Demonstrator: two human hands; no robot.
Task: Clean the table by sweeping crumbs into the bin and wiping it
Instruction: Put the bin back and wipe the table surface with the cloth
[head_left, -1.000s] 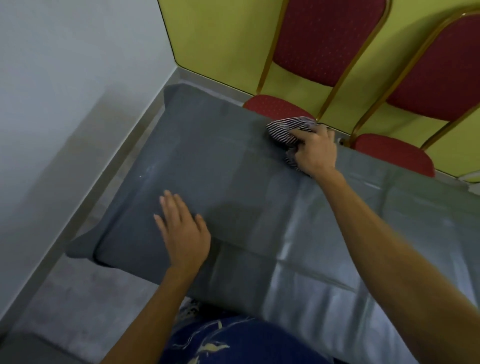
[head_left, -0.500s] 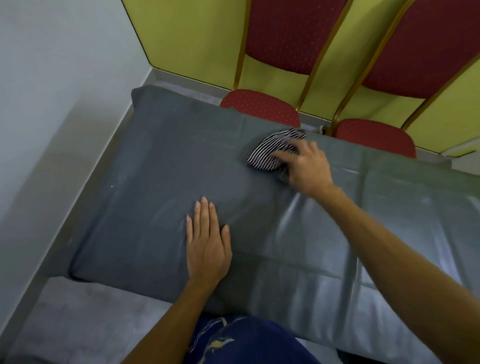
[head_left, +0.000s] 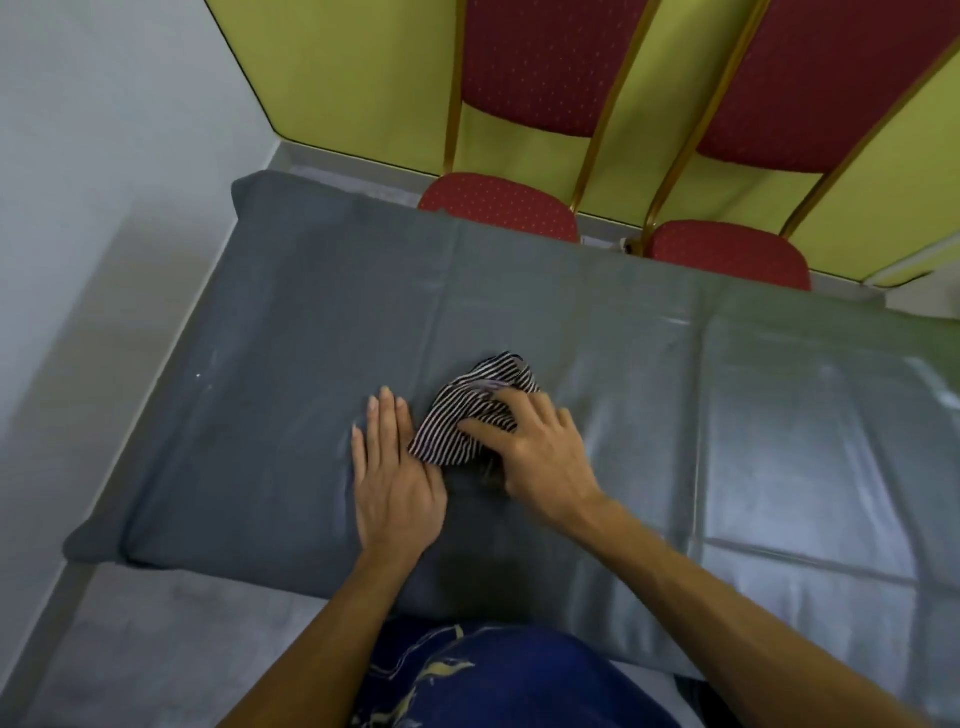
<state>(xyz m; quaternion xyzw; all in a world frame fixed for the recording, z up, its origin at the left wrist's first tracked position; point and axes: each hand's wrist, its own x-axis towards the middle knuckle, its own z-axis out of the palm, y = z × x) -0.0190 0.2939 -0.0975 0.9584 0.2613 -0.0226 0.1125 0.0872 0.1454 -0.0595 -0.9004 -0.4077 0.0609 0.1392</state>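
Two hands and a striped cloth (head_left: 467, 415) on a grey table (head_left: 291, 322).

The striped cloth is bunched up in the middle of the picture, lying on the table top. The right hand (head_left: 540, 457) is on top of it, with its fingers and thumb bent round the bunch and holding it. The left hand (head_left: 395, 483) lies flat on the table, fingers straight and close together, holding nothing. It is just beside the cloth on the left, and the cloth's edge touches it. The table has a shiny grey cover with fold lines. At the top of the picture a red chair (head_left: 498, 205) and a second red chair (head_left: 727, 254) stand at the far edge, in front of a yellow-green wall (head_left: 353, 78). Grey floor (head_left: 156, 639) shows at the lower left.
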